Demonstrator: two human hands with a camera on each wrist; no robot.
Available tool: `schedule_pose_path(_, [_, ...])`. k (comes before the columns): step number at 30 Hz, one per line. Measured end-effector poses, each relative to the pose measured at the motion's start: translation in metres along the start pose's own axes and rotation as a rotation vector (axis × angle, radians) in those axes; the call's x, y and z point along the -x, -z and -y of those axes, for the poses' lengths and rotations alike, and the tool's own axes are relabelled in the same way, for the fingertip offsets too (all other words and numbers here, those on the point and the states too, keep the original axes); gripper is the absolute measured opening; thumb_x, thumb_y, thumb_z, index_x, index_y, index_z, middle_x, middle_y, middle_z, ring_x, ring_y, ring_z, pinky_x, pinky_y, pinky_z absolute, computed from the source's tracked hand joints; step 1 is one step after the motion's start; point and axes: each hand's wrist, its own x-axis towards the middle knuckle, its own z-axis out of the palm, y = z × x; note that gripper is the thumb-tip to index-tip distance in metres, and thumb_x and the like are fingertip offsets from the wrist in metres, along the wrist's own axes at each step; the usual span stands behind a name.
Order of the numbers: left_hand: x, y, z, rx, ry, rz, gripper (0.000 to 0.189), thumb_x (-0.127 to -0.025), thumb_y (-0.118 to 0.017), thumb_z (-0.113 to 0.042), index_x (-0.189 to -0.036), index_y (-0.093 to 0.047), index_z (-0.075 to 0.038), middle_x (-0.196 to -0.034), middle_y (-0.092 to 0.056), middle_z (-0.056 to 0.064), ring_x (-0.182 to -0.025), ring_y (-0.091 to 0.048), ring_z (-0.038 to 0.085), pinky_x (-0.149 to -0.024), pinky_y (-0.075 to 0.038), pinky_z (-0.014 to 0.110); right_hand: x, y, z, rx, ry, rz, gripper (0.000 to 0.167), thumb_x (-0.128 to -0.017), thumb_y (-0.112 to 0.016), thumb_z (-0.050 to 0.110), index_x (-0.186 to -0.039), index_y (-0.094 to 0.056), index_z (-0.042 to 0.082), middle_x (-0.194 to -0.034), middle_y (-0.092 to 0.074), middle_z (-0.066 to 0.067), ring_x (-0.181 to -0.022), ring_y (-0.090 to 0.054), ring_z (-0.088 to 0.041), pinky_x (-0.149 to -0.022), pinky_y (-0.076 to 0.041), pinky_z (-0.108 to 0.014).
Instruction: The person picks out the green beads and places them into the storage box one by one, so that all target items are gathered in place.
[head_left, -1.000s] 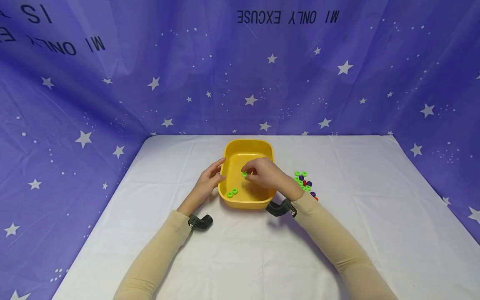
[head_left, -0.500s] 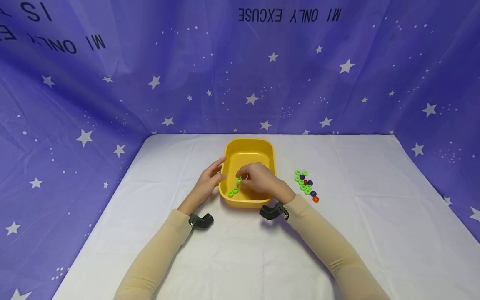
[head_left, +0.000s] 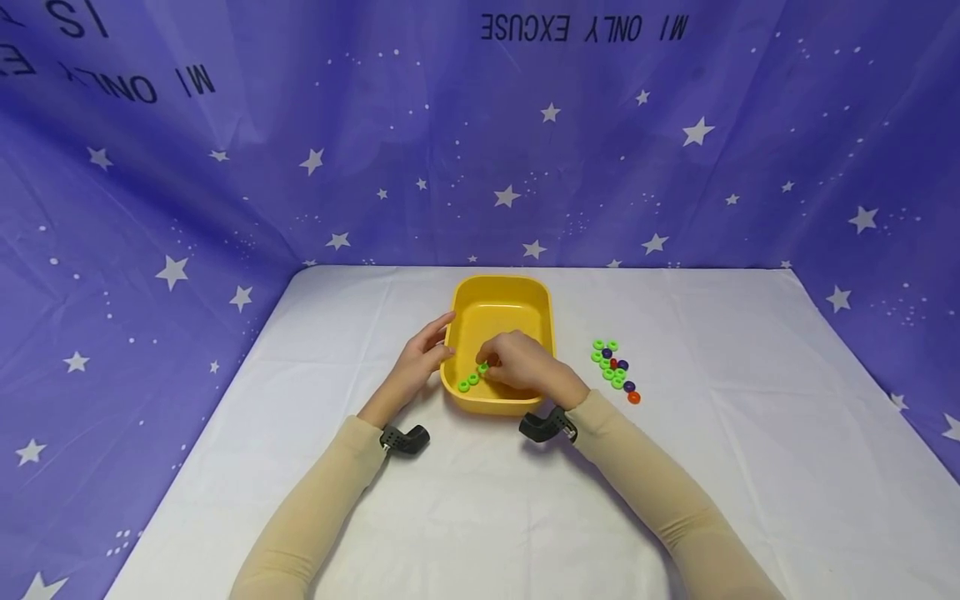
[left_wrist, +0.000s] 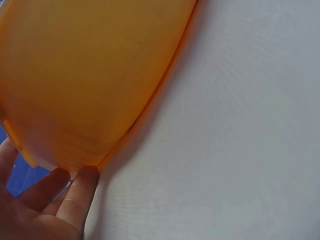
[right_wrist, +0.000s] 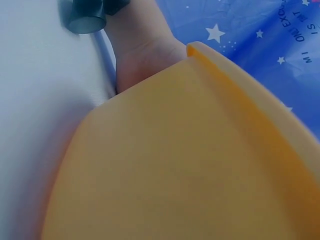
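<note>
In the head view a yellow rectangular tub (head_left: 501, 407) stands mid-table. My left hand (head_left: 411, 364) rests its fingertips against the tub's left side, fingers loosely spread; the left wrist view shows those fingers (left_wrist: 80, 192) at the tub's wall. Reaching down inside, my right hand (head_left: 517, 360) pinches a green ring-shaped bead (head_left: 483, 368) between thumb and forefinger. That bead lies in a diagonal line with two other green beads (head_left: 468, 382) on the tub's floor. The right wrist view has the tub's outer wall (right_wrist: 150, 165) up close, hiding the right hand, with my left wrist (right_wrist: 145, 45) beyond it.
Right of the tub, several green beads (head_left: 608, 374) lie loose on the white cloth, mixed with purple beads (head_left: 629, 387), a small red one (head_left: 613, 363) and an orange-red one (head_left: 634, 398). A purple star-print curtain (head_left: 480, 150) rises behind the table.
My right hand has moved the green bead from the tub's middle toward the near left, bringing it down beside the two other green beads. The left hand has stayed at the tub's side.
</note>
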Motion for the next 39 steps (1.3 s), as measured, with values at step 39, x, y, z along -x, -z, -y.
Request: schedule_pose_path(39, [0.0019, -0.0010, 0.0000, -0.019, 0.006, -0.008, 0.066, -0.094, -0.055, -0.015, -0.157, -0.040, -0.029, -0.158, -0.046, 0.014, -0.140, -0.052, 0.031, -0.100, -0.052, 0.041, 0.0028, -0.0008, 0.0028, -0.017, -0.012, 0.028, 0.020, -0.087, -0.073, 0.007, -0.107, -0.078, 0.007, -0.093, -0.076, -0.004, -0.080, -0.061, -0.016, -0.077, -0.051, -0.029])
